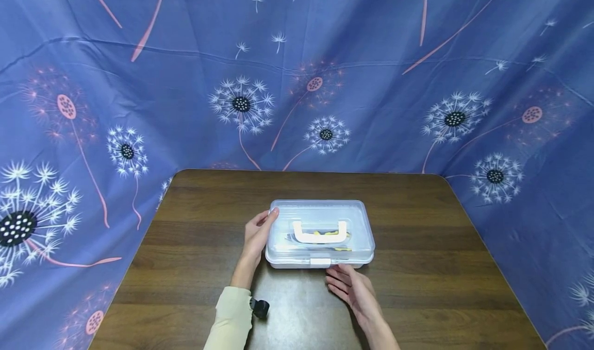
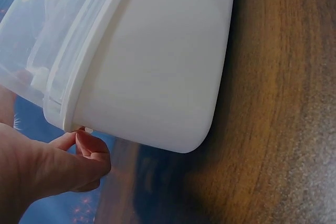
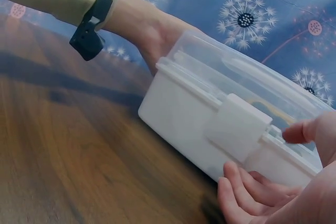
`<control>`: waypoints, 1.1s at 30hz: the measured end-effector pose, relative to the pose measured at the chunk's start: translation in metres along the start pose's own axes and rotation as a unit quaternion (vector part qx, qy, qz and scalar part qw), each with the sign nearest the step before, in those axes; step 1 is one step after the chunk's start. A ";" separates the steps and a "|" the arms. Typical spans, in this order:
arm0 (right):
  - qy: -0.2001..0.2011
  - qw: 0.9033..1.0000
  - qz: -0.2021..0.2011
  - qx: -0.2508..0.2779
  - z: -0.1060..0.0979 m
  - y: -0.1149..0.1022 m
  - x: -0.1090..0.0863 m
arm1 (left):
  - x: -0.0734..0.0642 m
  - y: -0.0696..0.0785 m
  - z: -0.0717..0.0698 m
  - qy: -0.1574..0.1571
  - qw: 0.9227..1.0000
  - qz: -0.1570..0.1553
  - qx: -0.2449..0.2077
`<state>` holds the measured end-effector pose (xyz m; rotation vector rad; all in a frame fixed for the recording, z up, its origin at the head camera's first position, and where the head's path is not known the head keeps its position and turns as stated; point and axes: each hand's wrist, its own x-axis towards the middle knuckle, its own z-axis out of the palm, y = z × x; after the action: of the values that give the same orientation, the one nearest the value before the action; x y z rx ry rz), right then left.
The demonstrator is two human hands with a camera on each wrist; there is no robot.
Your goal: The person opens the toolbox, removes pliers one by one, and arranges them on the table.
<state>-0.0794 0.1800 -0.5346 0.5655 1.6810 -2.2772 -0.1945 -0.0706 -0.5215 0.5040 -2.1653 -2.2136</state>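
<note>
A plastic storage box [image 1: 320, 211] with a clear lid, white base and white carry handle [image 1: 320, 238] stands on the table. Its lid is down, and the white latch [image 3: 240, 125] lies over the front rim. Yellow-and-dark items [image 1: 331, 233] show blurrily through the lid. My left hand [image 1: 254, 236] grips the box's left side, thumb over the lid edge and curled fingers beneath the rim. At the front, just right of the latch, is my right hand [image 1: 356, 290]; its thumb is at the lid's rim, with loosely bent fingers lower down by the front wall.
The brown wooden table [image 1: 431, 267] extends around the box on all sides. Behind and beside it hangs a blue cloth [image 1: 371, 97] with a dandelion print. A small black camera [image 1: 261, 307] is strapped to the left wrist, below a pale sleeve [image 1: 230, 316].
</note>
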 end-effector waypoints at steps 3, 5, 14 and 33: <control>-0.030 0.999 0.003 -0.015 0.003 -0.001 0.000 | 0.000 0.000 0.000 -0.001 1.000 -0.001 -0.001; -0.047 0.999 0.006 -0.027 0.005 -0.001 0.000 | 0.000 0.000 0.000 -0.002 1.000 -0.001 -0.002; -0.104 0.992 -0.014 -0.076 0.009 0.005 0.013 | -0.001 -0.001 -0.001 -0.003 1.000 0.002 -0.006; -0.001 0.992 -0.005 -0.127 0.015 0.008 0.015 | -0.001 0.000 -0.001 -0.008 1.000 -0.002 -0.006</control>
<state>-0.0920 0.1633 -0.5440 0.4975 1.9374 -2.0236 -0.1933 -0.0710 -0.5209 0.4918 -2.1579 -2.2395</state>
